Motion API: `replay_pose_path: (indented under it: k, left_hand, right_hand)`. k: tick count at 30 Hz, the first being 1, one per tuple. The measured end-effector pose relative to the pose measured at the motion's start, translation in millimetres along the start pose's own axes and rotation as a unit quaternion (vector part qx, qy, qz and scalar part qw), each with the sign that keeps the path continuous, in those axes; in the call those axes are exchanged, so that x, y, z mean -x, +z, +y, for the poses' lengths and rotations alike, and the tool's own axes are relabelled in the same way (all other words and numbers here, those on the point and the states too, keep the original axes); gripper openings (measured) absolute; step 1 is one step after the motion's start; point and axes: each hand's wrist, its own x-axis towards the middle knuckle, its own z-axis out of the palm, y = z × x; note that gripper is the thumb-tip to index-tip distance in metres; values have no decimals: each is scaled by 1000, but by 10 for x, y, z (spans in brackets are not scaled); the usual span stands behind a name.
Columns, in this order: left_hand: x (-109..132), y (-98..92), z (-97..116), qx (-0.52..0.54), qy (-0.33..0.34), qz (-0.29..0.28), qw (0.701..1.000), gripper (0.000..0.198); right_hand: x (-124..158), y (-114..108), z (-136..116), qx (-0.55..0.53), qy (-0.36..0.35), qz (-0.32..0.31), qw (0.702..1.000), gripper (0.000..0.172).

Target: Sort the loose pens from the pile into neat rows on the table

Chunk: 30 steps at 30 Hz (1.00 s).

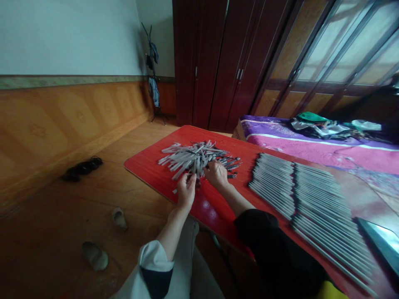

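Note:
A loose heap of thin whitish sticks or tubes [183, 157], some with dark ends, lies on the red table [149, 160]. At the heap's near edge, my left hand [186, 189] is closed, thumb and fingers pinched together on something too small to name. My right hand [216, 172] is just to its right, its fingers closed at the heap, their tips partly hidden. Further right, similar sticks with dark ends lie side by side in two neat rows, a shorter one [276, 178] and a longer one [330, 211].
A dark flat device [378, 236] lies at the table's right end. Behind the table is a bed [280, 141] with clothes on it. Shoes [95, 255] are on the floor at left. A coat stand [153, 74] and a dark red wardrobe [218, 62] are at the back.

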Motion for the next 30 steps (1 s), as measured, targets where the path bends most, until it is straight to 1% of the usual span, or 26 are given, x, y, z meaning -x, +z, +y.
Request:
replay_pose_path:
  k: [2, 4, 8, 13, 17, 19, 22, 25, 27, 30]
  left_hand:
    - [-5, 6, 1, 11, 14, 2, 1000, 30]
    - [-2, 11, 6, 13, 13, -2, 1000, 31]
    - [14, 15, 34, 7, 2, -5, 1000, 30]
    - [21, 15, 64, -12, 4, -13, 1000, 25]
    - [19, 15, 66, -6, 14, -16, 1000, 24]
    - [16, 14, 62, -7, 14, -13, 1000, 24]
    - [5, 10, 51, -5, 11, -13, 1000, 24]
    - [-10, 7, 44, -5, 18, -3, 1000, 26]
    - [-16, 4, 46, -8, 24, 1, 1000, 27]
    - [-8, -3, 64, 4, 20, -12, 1000, 30]
  right_hand:
    - [-96, 10, -122, 1, -3, 0, 1000, 28]
    - [-181, 31, -221, 4, 3, -8, 1000, 31]
    - [-302, 97, -331, 5, 30, -28, 999, 36]
    - [-329, 154, -347, -8, 53, -20, 998, 34]
    - [-328, 157, -325, -30, 78, -8, 996, 33]
    - [-337, 125, -301, -50, 96, 14, 994, 32]
    - [-329, 26, -246, -118, 141, 52, 982, 32]
    - [-245, -64, -196, -225, 175, 53, 957, 32]
    - [-143, -72, -180, -294, 167, 51, 940, 32]
    - [32, -2, -181, -383, 126, 45, 914, 30]
